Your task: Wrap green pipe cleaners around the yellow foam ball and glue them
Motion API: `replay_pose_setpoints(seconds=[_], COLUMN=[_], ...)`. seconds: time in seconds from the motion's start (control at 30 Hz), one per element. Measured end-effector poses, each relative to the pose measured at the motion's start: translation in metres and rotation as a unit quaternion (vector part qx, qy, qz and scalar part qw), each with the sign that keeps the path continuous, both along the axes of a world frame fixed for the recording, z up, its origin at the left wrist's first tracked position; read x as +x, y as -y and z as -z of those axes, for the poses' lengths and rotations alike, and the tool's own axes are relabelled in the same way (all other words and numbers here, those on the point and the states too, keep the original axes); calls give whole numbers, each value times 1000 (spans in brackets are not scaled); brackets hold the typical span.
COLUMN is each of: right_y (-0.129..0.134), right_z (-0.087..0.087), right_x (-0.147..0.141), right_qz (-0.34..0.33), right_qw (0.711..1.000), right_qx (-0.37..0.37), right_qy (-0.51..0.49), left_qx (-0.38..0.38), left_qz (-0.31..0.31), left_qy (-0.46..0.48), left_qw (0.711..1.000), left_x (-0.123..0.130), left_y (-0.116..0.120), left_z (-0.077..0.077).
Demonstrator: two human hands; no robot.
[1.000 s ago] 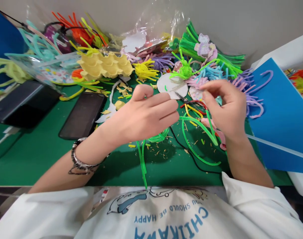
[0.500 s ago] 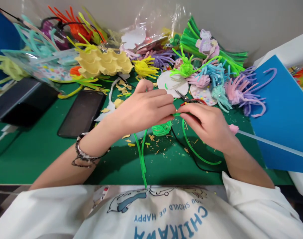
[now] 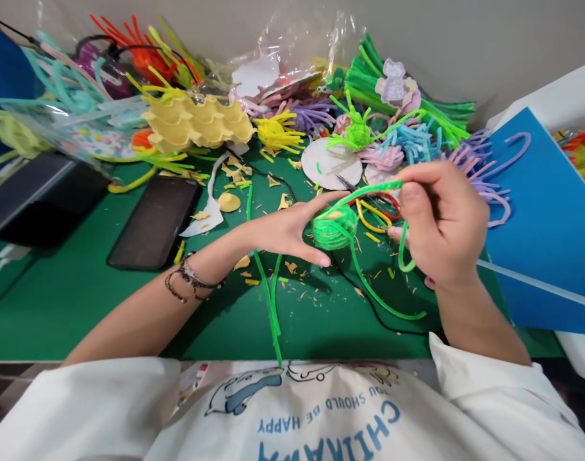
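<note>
A ball wound from green pipe cleaner [image 3: 334, 228] is in the middle, with pale tan showing at its top. My left hand [image 3: 292, 230] lies open at the ball's left side, thumb below and fingers above; I cannot tell whether they touch it. Between thumb and fingers, my right hand [image 3: 441, 221] pinches a green pipe cleaner [image 3: 369, 190] that stretches up and right from the ball. Another green strand curves down to the right. Loose green pipe cleaners [image 3: 268, 301] lie below my left hand. Red-handled scissors [image 3: 392, 203] are partly hidden behind the right hand.
Behind are a yellow egg carton [image 3: 198, 121], a white disc [image 3: 331, 163], a green pipe cleaner bundle [image 3: 369, 77] and several fringed pieces. A phone [image 3: 155, 221] and black box [image 3: 47, 198] lie left. A blue board [image 3: 552, 224] is right. Scraps dot the green table [image 3: 215, 333].
My hands have parted. The right moved right and up, drawing out the pipe cleaner; the left lowered and spread beside the ball. The ball shifted right and slightly up.
</note>
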State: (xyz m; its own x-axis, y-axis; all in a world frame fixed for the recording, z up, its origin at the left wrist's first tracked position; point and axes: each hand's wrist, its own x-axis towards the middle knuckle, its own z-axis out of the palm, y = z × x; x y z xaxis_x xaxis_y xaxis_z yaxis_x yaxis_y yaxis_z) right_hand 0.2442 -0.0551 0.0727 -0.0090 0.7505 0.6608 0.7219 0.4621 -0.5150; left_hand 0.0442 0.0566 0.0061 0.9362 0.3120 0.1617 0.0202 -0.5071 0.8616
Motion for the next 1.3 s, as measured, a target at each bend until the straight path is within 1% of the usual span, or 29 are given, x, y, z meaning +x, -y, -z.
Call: replay_pose_setpoints(seconds=[0.1,0.17,0.2,0.3,0.4,0.47,0.57,0.67,0.77,0.83,0.9,0.97,1.07,1.17,1.23,1.3], right_y=[-2,-4,-5,-7,-5,-2,2,3,0,-2,-2,-2,0,0,0,-1], right_z=[0,-2,-4,-9,-12,-13,-15,-16,-13,-9,-4,0,3,3,1,-1], right_x=[5,10,13,20,20,18,14,12,8,5,1,-2,-6,-8,-9,-9], right_qz=[16,9,4,10,6,-17,-30,-31,-45,-36,-20,-21,-50,-74,-86,-97], right_qw=[999,999,1000,995,986,986,984,970,955,947,941,941,962,986,992,992], right_qx=[13,4,-9,-67,-106,-94,-28,8,3,6,16,25,23,-26,-59,-83], right_qy=[-28,-33,-19,79,126,133,173,241,293,319,337,336,267,146,73,15], left_qx=[42,105,145,272,365,402,423,417,395,392,399,400,395,406,406,399], left_qz=[-60,-114,-145,-244,-306,-328,-349,-367,-368,-364,-360,-355,-345,-326,-315,-308], left_qy=[0,-14,-23,-43,-61,-68,-74,-73,-48,-24,-9,-10,-24,-16,-2,8], left_qw=[997,988,979,930,877,852,833,828,840,845,843,845,851,854,858,864], left_x=[0,-1,-1,-1,-2,-4,-6,-6,-5,-5,-5,-5,-6,-8,-10,-10], left_y=[5,8,10,17,24,26,26,27,28,30,31,33,33,33,32,31], left_z=[-6,-12,-14,-23,-29,-31,-32,-32,-32,-32,-32,-32,-35,-39,-41,-43])
